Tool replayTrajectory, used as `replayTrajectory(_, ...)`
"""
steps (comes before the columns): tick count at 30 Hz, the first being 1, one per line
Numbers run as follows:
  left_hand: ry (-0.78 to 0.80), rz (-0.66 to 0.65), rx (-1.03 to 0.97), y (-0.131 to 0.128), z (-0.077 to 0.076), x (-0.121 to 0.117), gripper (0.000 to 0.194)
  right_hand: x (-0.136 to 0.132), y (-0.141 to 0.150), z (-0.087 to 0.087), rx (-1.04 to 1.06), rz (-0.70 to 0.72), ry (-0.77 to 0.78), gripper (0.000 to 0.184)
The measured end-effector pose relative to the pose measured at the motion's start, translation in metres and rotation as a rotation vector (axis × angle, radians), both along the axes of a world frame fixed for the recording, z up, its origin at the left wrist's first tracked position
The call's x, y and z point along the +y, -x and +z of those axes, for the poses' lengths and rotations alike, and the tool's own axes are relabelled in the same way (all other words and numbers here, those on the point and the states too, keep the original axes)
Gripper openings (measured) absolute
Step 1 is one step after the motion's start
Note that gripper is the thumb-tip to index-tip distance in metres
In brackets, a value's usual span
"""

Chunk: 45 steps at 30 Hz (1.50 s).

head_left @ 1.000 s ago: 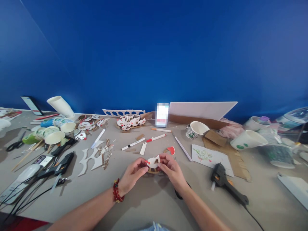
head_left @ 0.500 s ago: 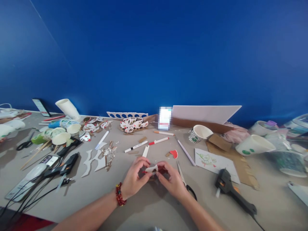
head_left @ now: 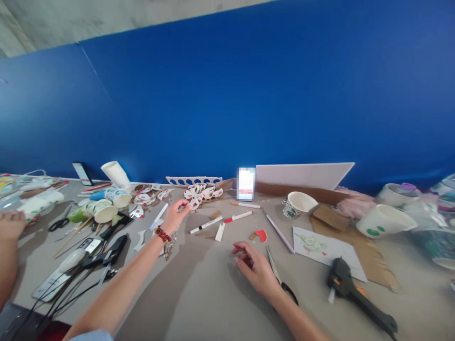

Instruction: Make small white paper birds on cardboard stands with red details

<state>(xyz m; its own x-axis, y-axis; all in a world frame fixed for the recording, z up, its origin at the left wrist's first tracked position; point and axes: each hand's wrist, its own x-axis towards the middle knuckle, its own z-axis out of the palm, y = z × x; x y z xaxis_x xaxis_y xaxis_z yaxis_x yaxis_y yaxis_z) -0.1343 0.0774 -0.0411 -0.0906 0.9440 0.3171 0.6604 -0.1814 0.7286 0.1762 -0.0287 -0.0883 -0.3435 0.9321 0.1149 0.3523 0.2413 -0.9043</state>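
My left hand [head_left: 174,217] reaches to the pile of small white bird-shaped cutouts [head_left: 206,192] with red and brown marks. Its fingertips pinch a white cutout [head_left: 194,203] at the pile's front left; whether that piece rests on the pile cannot be told. Closer to me, my right hand [head_left: 258,269] hangs over the table with loosely bent fingers and thumb apart, holding nothing. Scissors [head_left: 275,270] with black handles lie just right of it. Ahead of this hand are a red cutout [head_left: 262,235] and a small white strip [head_left: 220,232].
Markers [head_left: 239,217] lie mid-table. At right are a glue gun [head_left: 343,279], a bird drawing [head_left: 313,244], cardboard and paper cups [head_left: 300,202]. On the left are another glue gun [head_left: 110,251], cables, a power strip [head_left: 53,284] and painted cups. Another person's hand [head_left: 14,227] is at far left.
Both my hands held a small white bird cutout together in front of me. My left hand has moved forward and left to the pile; the right has let go and stayed near. The view has shifted.
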Motion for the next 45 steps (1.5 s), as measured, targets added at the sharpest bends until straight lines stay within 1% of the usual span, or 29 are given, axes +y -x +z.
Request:
replayTrajectory(2,-0.01,-0.007,0.012,0.001,-0.016,0.013,0.029,0.001,0.0,-0.001,-0.01,-0.001,0.006,0.026)
replayTrajectory(5,-0.018,-0.034,0.025,0.0,-0.036,0.023,0.026,0.002,0.0,-0.001,-0.029,0.007,0.01,0.027)
replayTrajectory(7,-0.027,-0.048,0.033,0.001,-0.043,0.024,0.024,0.002,0.001,0.0,-0.044,0.012,0.012,0.027)
replayTrajectory(9,-0.037,-0.064,0.041,0.003,-0.046,0.024,0.023,0.003,0.001,0.001,-0.054,0.013,0.015,0.027)
replayTrajectory(13,-0.05,-0.089,0.043,0.014,-0.04,0.022,0.023,0.004,0.002,0.003,-0.057,0.009,0.032,0.027)
replayTrajectory(17,-0.069,-0.046,0.044,0.027,-0.032,0.023,0.027,0.004,0.002,0.004,-0.083,0.006,0.038,0.026)
replayTrajectory(21,-0.087,-0.051,0.124,0.027,-0.028,0.021,0.024,0.004,0.001,0.004,-0.1,0.006,0.036,0.027)
replayTrajectory(27,-0.149,-0.091,0.296,0.015,-0.025,0.021,0.013,0.004,0.002,0.004,-0.097,0.006,0.03,0.025)
replayTrajectory(30,-0.187,-0.082,0.354,0.006,-0.022,0.026,0.013,0.005,0.002,0.003,-0.09,-0.002,0.032,0.025)
replayTrajectory(33,-0.218,-0.075,0.395,-0.01,-0.017,0.035,0.015,0.005,0.003,0.003,-0.084,-0.006,0.03,0.024)
replayTrajectory(36,-0.248,-0.07,0.425,-0.031,-0.014,0.046,0.014,0.004,0.002,0.003,-0.07,-0.004,0.025,0.023)
replayTrajectory(40,-0.277,-0.044,0.444,-0.053,-0.017,0.057,0.015,0.004,0.002,0.003,-0.048,-0.008,0.021,0.023)
replayTrajectory(45,-0.302,-0.027,0.468,-0.057,-0.022,0.06,0.016,0.003,0.003,0.004,-0.055,-0.005,0.015,0.023)
